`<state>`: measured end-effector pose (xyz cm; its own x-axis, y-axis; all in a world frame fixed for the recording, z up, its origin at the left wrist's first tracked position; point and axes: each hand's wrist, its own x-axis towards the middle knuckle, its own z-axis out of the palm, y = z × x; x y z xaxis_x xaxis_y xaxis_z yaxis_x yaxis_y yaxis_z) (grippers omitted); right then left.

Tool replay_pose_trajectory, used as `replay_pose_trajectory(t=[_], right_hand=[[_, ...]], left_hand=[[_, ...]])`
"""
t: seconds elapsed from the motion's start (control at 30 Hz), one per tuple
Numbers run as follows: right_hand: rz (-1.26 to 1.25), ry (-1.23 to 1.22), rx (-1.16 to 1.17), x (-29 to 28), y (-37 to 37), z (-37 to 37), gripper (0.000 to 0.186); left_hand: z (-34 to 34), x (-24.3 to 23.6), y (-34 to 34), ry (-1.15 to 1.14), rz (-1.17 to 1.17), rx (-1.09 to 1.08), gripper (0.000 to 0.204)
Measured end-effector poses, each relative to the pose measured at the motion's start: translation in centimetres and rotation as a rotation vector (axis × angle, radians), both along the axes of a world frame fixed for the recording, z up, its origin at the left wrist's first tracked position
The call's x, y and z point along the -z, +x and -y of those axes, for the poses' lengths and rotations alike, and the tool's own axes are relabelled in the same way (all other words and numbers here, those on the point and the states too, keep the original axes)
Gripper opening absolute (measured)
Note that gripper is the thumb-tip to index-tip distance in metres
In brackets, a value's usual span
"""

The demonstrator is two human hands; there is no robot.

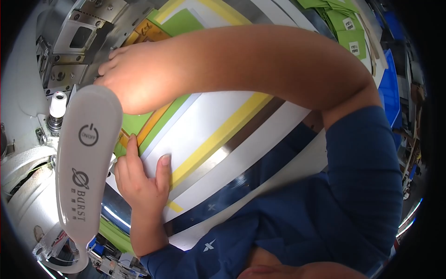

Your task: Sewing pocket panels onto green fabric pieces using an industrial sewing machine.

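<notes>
Green flat sheet [134, 122] under orange rigid strips [156, 118] lies on a white work surface [216, 109], partly hidden by the bare right forearm [232, 58]. Whether the right hand [144, 74], stretched toward grey metal machine parts [69, 73], grasps something cannot be told. The left hand [141, 183] grips nothing, its index finger touching a strip. Green pieces [350, 37] lie at far right.

The head camera looks down from close above; right hand [147, 76] at ten o'clock, left hand [143, 183] at eight. Its view is fisheye-wide.
</notes>
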<state>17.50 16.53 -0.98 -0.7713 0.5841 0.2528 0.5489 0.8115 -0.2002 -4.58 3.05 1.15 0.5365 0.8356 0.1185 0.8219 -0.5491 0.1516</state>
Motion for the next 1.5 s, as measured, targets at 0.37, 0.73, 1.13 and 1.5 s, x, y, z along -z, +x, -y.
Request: replay_pose_trajectory(t=[0.37, 0.73, 1.13, 1.5], right_hand=[[0.137, 0.15, -0.048, -1.0, 0.6, 0.1, 0.025], [-0.159, 0.275, -0.015, 2.1, 0.4, -0.6, 0.021], [-0.08, 0.182, -0.054, 0.0, 1.3, -0.9, 0.021], [-0.056, 0.15, 0.006, -0.1, 1.3, -0.5, 0.024]], left_hand=[[0.1, -0.2, 0.0, -0.01, 0.059, -0.04, 0.059], [-0.7, 0.1, 0.1, 0.059, 0.082, -0.019, 0.044], [-0.4, 0.2, 0.0, 0.051, 0.013, -0.02, 0.062], [-0.2, 0.0, 0.3, 0.056, -0.023, -0.027, 0.065]])
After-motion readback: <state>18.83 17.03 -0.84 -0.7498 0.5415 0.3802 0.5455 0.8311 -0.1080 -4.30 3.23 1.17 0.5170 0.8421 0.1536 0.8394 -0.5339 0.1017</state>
